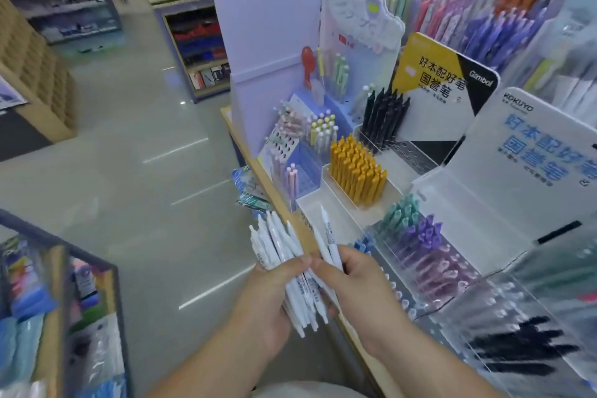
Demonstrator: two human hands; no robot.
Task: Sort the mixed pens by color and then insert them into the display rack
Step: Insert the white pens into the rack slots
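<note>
My left hand (269,296) grips a bundle of several white pens (277,244), fanned out and pointing up and left, just off the shelf's front edge. My right hand (350,278) pinches one white pen (329,239) from that bundle, its tip pointing up toward an open white tray (315,203) of the display rack. Behind that tray stand orange pens (357,168) in a white holder. Teal pens (402,212), purple pens (426,234) and a few blue pens (363,244) fill a clear rack to the right.
Black pens (384,116) stand further back before a yellow and black sign (433,74). Pastel pens (318,129) sit in a perforated blue stand. A white Kokuyo sign (529,152) rises at right. A wooden shelf edge (245,152) borders the grey aisle floor (135,171).
</note>
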